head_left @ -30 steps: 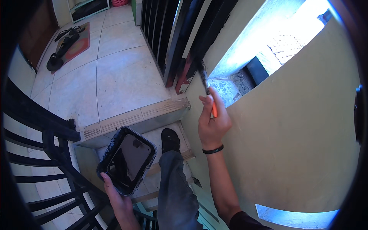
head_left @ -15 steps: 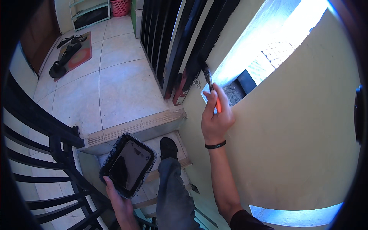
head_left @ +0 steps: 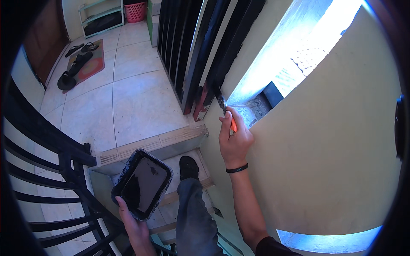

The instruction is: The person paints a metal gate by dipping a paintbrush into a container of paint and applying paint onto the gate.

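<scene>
My right hand point(head_left: 236, 138) is closed round a paintbrush point(head_left: 233, 124) with an orange handle. The dark bristles rest against the lower part of a black gate post point(head_left: 218, 72) beside the wall. Reddish, unpainted-looking patches point(head_left: 202, 104) show at the foot of the gate frame. Low on the left, my left hand point(head_left: 133, 226) grips the near rim of a black rectangular tray point(head_left: 164, 194), thumb over the edge. Dark, glossy paint point(head_left: 147, 183) lies in the tray, reflecting light.
A black metal railing point(head_left: 47, 136) curves along the left. Tiled steps point(head_left: 171, 202) descend below me, my shoe point(head_left: 188, 167) on one. Sandals lie on a mat point(head_left: 96, 64) on the landing. A pink basket point(head_left: 135, 12) and a rack point(head_left: 102, 21) stand behind. A wall opening point(head_left: 260, 102) is at right.
My right hand has moved down and slightly left, drawing the brush lower along the black post. My left hand and the tray stay nearly where they were.
</scene>
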A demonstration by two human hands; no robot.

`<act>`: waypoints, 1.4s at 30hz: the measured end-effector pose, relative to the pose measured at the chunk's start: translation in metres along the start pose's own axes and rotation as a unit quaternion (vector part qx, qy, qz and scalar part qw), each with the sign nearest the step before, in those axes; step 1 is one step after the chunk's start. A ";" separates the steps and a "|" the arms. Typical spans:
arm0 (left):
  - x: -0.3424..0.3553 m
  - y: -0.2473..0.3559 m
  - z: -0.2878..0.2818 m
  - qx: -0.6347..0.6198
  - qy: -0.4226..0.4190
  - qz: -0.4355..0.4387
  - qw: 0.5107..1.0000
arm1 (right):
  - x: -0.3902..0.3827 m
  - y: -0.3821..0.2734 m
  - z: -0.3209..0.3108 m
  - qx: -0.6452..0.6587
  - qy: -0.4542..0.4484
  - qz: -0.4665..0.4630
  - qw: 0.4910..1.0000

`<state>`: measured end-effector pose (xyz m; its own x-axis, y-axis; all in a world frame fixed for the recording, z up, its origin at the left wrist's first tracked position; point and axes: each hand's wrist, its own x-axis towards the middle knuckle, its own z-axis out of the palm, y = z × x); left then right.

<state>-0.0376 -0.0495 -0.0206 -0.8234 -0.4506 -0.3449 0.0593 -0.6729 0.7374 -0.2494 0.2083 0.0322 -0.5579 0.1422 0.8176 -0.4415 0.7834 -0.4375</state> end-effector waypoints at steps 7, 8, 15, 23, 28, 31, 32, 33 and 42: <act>-0.003 0.011 0.009 -0.021 -0.004 0.001 1.000 | 0.041 -0.019 -0.012 -0.008 0.000 -0.011 1.000; -0.004 0.014 0.011 -0.021 -0.002 0.005 1.000 | 0.050 -0.023 -0.014 0.002 0.028 -0.034 0.999; -0.009 0.019 0.012 -0.026 -0.009 0.006 1.000 | 0.067 -0.036 -0.019 0.035 0.107 -0.091 0.989; -0.006 0.010 -0.001 -0.016 0.017 0.007 1.000 | -0.043 -0.014 -0.016 0.005 -0.066 -0.013 0.998; -0.004 -0.005 -0.022 -0.011 0.022 -0.009 1.000 | -0.061 0.010 0.003 -0.001 -0.146 -0.030 0.989; -0.005 -0.009 -0.019 -0.008 0.039 -0.010 0.999 | -0.039 0.010 0.009 0.015 -0.112 -0.069 0.991; -0.006 -0.011 -0.020 -0.011 0.051 -0.009 0.999 | -0.030 0.005 0.006 0.014 -0.095 -0.076 0.992; -0.005 -0.014 -0.024 -0.012 0.055 -0.012 0.998 | -0.023 0.002 0.004 0.013 -0.077 -0.085 0.993; -0.012 -0.017 -0.044 -0.020 0.106 -0.010 0.994 | -0.029 -0.023 0.013 -0.027 -0.135 -0.155 0.978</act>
<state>-0.0042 -0.0587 -0.0549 -0.6870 -0.5481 -0.4771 0.0704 -0.7036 0.7071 -0.2318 0.1784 0.0139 -0.5710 -0.2665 0.7765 -0.5856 0.7951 -0.1577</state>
